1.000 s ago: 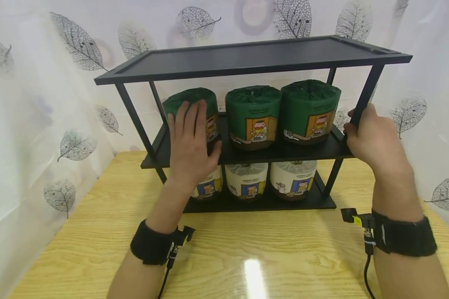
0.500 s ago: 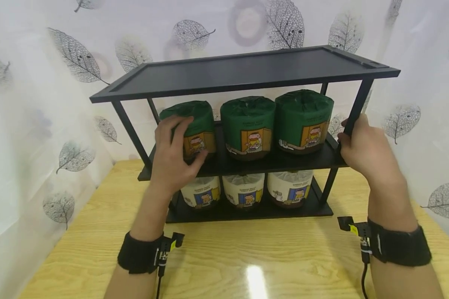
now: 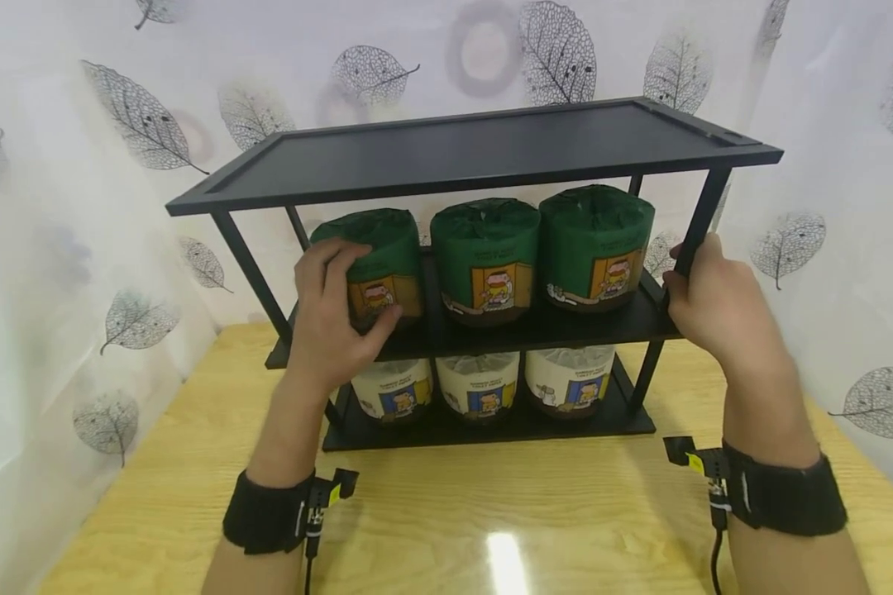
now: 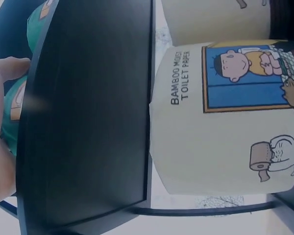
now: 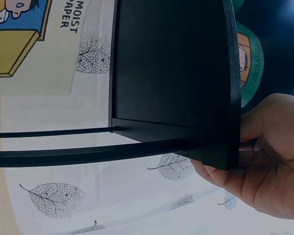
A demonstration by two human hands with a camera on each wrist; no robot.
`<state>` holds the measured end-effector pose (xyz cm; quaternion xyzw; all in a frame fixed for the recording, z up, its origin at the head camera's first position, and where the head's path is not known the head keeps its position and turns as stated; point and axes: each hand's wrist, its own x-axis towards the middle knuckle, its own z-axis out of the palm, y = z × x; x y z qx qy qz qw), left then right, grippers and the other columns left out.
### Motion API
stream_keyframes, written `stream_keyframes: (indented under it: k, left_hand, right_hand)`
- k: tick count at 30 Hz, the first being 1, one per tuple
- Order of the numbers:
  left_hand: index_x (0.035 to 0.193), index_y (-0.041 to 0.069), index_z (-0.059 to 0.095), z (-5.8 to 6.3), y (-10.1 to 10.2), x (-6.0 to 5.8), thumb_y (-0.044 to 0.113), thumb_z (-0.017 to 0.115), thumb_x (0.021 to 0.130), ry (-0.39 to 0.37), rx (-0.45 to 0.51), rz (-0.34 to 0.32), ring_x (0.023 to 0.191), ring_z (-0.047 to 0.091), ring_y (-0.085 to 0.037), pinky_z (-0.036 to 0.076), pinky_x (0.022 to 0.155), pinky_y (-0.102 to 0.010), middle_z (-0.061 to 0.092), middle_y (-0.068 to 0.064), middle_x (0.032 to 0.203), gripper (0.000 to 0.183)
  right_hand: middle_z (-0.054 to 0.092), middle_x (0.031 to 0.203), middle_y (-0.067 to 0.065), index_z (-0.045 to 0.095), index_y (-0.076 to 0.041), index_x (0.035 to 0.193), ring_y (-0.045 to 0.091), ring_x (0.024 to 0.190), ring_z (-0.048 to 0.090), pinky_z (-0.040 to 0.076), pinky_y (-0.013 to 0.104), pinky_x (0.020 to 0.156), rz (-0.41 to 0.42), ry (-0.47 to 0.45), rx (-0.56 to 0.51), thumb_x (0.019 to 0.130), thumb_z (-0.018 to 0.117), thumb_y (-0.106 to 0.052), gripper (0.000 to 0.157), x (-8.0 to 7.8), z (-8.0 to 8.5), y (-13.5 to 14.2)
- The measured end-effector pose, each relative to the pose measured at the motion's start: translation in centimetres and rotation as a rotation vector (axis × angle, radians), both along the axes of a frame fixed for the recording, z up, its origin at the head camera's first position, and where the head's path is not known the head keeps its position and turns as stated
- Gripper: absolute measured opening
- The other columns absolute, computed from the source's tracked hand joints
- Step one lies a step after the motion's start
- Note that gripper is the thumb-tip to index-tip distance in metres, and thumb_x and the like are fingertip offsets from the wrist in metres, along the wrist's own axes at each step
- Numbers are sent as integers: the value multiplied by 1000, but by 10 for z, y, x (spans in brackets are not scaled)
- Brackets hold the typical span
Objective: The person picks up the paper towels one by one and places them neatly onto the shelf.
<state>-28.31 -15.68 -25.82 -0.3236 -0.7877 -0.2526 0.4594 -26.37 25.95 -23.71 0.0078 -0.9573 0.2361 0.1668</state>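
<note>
A black three-level rack (image 3: pixel 461 157) stands on the wooden table. On its middle shelf sit several green-wrapped toilet paper rolls. My left hand (image 3: pixel 331 322) holds the leftmost green roll (image 3: pixel 387 248), fingers bent over its left side and thumb at its lower front. With my right hand (image 3: pixel 725 310) I grip the rack's right front post (image 3: pixel 707 202), just above the middle shelf. The right wrist view shows those fingers wrapped behind the shelf corner (image 5: pixel 218 154). In the left wrist view the shelf underside (image 4: pixel 88 117) hides most of my left hand.
Several cream-wrapped rolls stand on the bottom shelf, including a middle one (image 3: pixel 479 388). The pale wooden table (image 3: pixel 417 512) spreads in front of the rack. A curtain printed with leaves (image 3: pixel 141 116) hangs close behind it.
My left hand has gone from straight fingers against the left green roll to a bent-finger hold. That roll has turned, its picture facing more forward. My right hand keeps its grip.
</note>
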Motion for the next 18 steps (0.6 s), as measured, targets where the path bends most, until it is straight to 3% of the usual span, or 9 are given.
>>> stream_keyframes:
  k: [7,11,15,18]
  left_hand:
    - [132,-1,49,-1,-12,-2,46,61,93,-36,37,-30,133,35,-38,26,116,-50,42,-20,136,62]
    - [135,-2,48,10,-14,7,52,56,96,2,32,4,136,38,-37,27,119,-48,47,-21,138,67]
    - [129,-3,55,25,-25,30,50,53,99,117,-28,61,122,49,-39,37,108,-50,56,-22,127,60]
    - [107,-5,64,19,-48,51,42,50,100,215,-66,92,96,56,-42,44,87,-52,63,-22,103,49]
  right_hand:
    - [59,108,44,41,14,125,57,90,61,48,62,72,15,3,-20,101,43,-16,38,-6,-1,-6]
    - [65,98,38,47,10,128,47,77,64,49,53,65,75,18,-7,99,49,-16,39,-11,2,1]
    - [69,102,33,47,9,134,45,83,67,51,49,69,202,-35,80,97,53,-14,45,-11,12,26]
    - [65,120,32,42,5,142,50,103,65,52,57,81,257,-102,130,101,51,-18,48,-7,12,47]
